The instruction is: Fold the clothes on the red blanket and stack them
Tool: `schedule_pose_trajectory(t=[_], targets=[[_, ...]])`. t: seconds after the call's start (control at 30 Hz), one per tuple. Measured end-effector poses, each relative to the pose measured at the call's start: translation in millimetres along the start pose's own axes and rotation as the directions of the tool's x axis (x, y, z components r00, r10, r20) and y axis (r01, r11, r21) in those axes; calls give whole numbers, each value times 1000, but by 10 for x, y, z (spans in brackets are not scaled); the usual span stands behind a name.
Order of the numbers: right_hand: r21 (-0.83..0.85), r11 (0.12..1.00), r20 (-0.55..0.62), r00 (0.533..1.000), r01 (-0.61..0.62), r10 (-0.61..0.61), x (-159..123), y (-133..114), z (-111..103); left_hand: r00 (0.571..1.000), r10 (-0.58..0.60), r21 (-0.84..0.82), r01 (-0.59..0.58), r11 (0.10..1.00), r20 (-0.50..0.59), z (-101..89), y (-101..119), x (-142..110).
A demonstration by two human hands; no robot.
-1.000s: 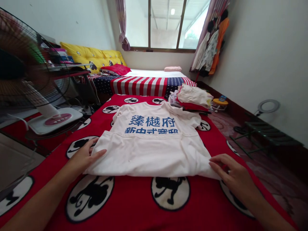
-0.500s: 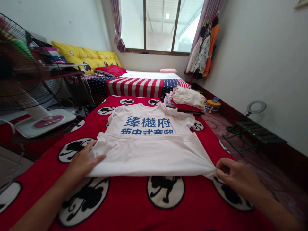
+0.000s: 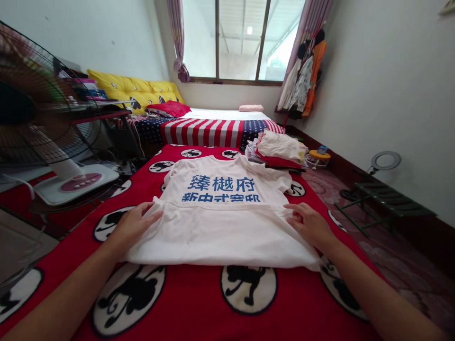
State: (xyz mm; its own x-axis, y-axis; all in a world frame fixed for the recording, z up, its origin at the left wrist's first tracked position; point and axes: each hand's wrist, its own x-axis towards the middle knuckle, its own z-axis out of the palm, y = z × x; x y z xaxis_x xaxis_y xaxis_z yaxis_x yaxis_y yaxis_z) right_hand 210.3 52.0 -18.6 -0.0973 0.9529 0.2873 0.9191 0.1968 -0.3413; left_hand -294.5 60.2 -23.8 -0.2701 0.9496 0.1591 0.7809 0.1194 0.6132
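A white T-shirt [image 3: 220,237] with blue printed characters lies flat, its lower part turned up over the print so that the hem runs across the second row of characters. At the left end of that hem, my left hand [image 3: 137,222] has its thumb and fingers closed on the cloth. My right hand [image 3: 311,225] pinches the hem's right end, fingers curled. The fold's near edge lies across a red cover [image 3: 192,303] patterned with black figures in white circles.
Beyond the shirt's right shoulder sits a pile of clothes [image 3: 280,147]. An electric fan [image 3: 81,177] stands at the left. To the right are a green folding stool [image 3: 394,201], a ring light [image 3: 386,161] and a small yellow stool [image 3: 319,155]. A bed [image 3: 209,130] lies under the window.
My right hand has left the near right corner of the fold and moved up to the hem's right end. My left hand has slid forward along the left side to the hem.
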Motion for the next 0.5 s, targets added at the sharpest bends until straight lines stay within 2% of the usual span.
schedule_pose_trajectory(t=[0.1, 0.2, 0.27, 0.33, 0.4, 0.5], targets=[[-35, 999, 61, 998, 4, -2, 145, -6, 32, 998, -32, -138, 38, 990, 45, 39, 36, 87], [-62, 995, -84, 994, -77, 71, 191, 37, -18, 995, -68, -444, 96, 891, 78, 99, 62, 118], [-106, 980, -163, 975, -168, 150, 184, 86, -40, 992, -95, -567, 124, 814, 81, 141, 62, 123], [-189, 961, -183, 969, -201, 166, 166, 112, -34, 990, -117, -579, 139, 804, 75, 174, 44, 132], [-238, 957, -213, 970, -168, 117, 154, 67, -7, 991, -112, -553, 130, 823, 67, 195, 19, 146], [-128, 991, -236, 972, -33, 2, 180, -195, 74, 995, -83, -564, 97, 820, 49, 206, -2, 162]])
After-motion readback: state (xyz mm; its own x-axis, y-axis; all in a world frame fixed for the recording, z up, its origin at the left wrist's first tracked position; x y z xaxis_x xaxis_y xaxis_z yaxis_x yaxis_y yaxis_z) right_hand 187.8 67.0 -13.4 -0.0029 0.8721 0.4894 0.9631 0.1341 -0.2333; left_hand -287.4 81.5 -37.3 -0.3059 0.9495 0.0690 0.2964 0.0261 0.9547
